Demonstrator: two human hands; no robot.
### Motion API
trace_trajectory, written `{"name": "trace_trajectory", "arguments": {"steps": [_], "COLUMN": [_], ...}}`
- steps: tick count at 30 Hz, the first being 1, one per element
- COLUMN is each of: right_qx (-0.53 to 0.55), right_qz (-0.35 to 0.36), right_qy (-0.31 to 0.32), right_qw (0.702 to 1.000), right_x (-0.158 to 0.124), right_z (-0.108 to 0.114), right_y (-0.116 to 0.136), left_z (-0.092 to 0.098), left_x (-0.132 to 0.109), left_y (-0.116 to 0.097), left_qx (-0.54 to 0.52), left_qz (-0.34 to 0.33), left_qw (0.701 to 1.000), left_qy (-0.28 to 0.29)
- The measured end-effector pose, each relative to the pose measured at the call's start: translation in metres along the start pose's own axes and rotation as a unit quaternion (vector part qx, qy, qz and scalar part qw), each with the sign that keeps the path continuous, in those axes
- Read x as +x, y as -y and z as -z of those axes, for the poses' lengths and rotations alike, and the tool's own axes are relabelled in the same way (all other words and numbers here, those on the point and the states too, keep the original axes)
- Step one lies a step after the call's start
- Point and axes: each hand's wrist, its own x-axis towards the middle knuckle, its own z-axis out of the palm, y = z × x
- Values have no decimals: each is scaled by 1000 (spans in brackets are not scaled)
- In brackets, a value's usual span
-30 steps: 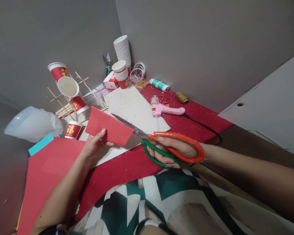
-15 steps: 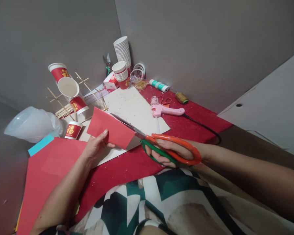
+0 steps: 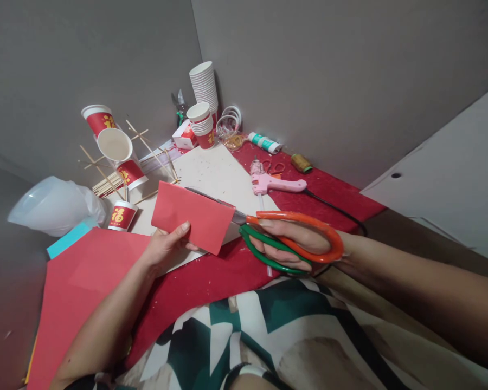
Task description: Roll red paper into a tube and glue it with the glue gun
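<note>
Between thumb and fingers, my left hand [image 3: 171, 245] grips a red sheet of paper [image 3: 193, 216] by its lower left edge, above the table. My right hand [image 3: 287, 245] is wrapped through the handles of a pair of scissors [image 3: 296, 216], one handle orange and one green. The blades point left along the paper's upper edge; one blade shows beyond that edge, and the other is mostly hidden behind the sheet. To the left of my left hand, larger red paper [image 3: 89, 281] lies at the table's left side.
Paper cups on a stick frame [image 3: 114, 145] stand at left, beside a plastic-wrapped pale container [image 3: 55, 208]. Stacked paper cups [image 3: 203, 86] rise in the back corner. A pink hot glue gun [image 3: 278, 184], a thread spool [image 3: 301, 163] and white board [image 3: 215, 168] are on the red tablecloth [image 3: 333, 189].
Both hands have shifted slightly right, along with the paper and scissors. The scissors' handles have come up a little, and the blades now sit more behind the paper's upper edge.
</note>
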Motion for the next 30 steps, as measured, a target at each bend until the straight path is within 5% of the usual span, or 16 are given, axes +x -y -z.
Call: {"name": "trace_trajectory", "arguments": {"steps": [6, 14, 24, 30], "right_qx": [30, 31, 27, 34], "right_qz": [-23, -44, -11, 3], "right_qy": [34, 24, -54, -52], "right_qw": [999, 998, 998, 998], "right_x": [-6, -3, -3, -1], "right_z": [7, 3, 1, -2], "right_y": [-5, -2, -12, -16], "left_z": [0, 1, 0, -5], "left_x": [-2, -3, 10, 8], "left_y": [-3, 3, -8, -7], "left_qx": [37, 20, -34, -46], "left_qz": [-9, 46, -10, -6], "left_qw": [999, 996, 998, 998], "left_qy": [4, 78, -46, -42]}}
